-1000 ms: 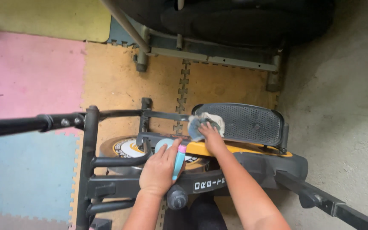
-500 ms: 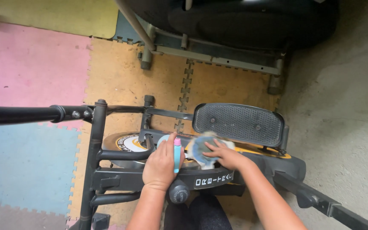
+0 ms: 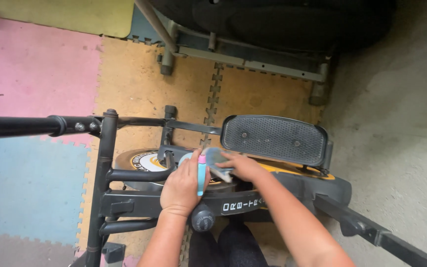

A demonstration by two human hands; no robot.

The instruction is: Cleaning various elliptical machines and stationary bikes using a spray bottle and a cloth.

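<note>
Right hand (image 3: 243,167) presses cloth (image 3: 217,164); left hand (image 3: 181,189) grips bottle (image 3: 201,173)

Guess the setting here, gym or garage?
Probably a home gym in a garage: an elliptical trainer on coloured foam floor tiles, bare concrete floor beside them, and another exercise machine behind.
</note>
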